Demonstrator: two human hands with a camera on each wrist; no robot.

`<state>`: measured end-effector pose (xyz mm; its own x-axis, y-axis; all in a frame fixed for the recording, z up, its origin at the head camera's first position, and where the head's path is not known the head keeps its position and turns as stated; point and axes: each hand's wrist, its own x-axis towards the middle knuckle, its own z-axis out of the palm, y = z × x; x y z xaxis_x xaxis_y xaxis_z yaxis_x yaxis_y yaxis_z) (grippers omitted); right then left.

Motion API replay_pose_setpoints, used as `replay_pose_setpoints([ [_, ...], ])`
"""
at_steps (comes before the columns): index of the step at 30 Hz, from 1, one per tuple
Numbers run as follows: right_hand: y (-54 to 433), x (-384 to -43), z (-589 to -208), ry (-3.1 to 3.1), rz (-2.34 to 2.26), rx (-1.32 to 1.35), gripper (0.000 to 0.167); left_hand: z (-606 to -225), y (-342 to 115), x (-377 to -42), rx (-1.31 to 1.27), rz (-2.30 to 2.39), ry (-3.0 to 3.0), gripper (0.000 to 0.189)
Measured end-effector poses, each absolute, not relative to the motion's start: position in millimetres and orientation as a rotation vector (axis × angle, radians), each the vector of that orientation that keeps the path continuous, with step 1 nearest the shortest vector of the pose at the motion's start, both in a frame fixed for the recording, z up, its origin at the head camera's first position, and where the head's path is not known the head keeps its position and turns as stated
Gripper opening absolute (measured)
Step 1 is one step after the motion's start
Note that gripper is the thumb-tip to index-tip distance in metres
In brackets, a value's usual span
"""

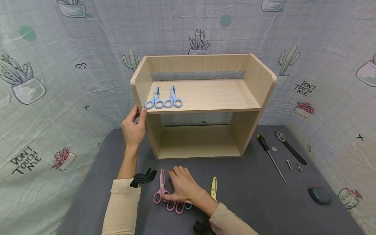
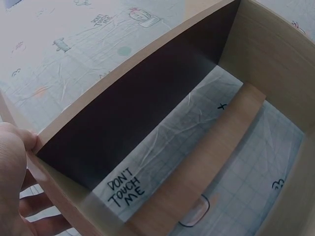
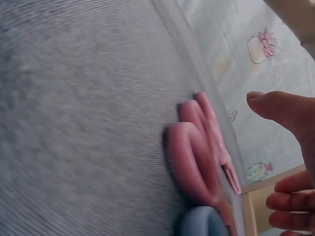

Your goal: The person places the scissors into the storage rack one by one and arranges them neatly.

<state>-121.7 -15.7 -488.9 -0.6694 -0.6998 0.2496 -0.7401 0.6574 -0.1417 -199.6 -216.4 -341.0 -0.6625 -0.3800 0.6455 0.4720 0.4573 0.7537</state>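
My left hand (image 1: pixel 133 129) holds the left side panel of a two-tier wooden shelf (image 1: pixel 205 94), its thumb on the front edge. The left wrist view shows its fingers (image 2: pixel 42 202) around the panel. Two blue scissors (image 1: pixel 173 98) stand side by side on the upper board, blades upward, at the left end. Over the table, my right hand (image 1: pixel 185 186) hovers above pink scissors (image 1: pixel 162 179), with fingers spread and nothing held. Beneath it show the handles of another pink pair (image 1: pixel 175 205) and a blue handle (image 1: pixel 188 207). Yellow scissors (image 1: pixel 213 187) are partly hidden by the right wrist.
On the right of the grey table (image 1: pixel 235 195) lie a screwdriver (image 1: pixel 271 156), an adjustable wrench (image 1: pixel 290 148), a washer (image 1: pixel 274 148), a bolt (image 1: pixel 289 164), a small metal part (image 1: pixel 298 167) and a dark tape measure (image 1: pixel 319 195). Printed cloth hangs behind and on both sides.
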Motion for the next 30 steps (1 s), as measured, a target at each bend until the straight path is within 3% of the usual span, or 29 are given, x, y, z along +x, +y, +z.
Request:
replay_pose_setpoints([
  [12, -23.1, -111.9, -506.3, -2.773, 0.305, 1.086, 0.088, -340.7, -215.7, -199.2, -0.066, -1.313, -1.891, 0.037],
  [30, -33.0, -107.5, -514.7, -2.677, 0.255, 1.071, 0.074, -339.8, -214.2, -198.5, -0.079, -1.327, -1.882, 0.038],
])
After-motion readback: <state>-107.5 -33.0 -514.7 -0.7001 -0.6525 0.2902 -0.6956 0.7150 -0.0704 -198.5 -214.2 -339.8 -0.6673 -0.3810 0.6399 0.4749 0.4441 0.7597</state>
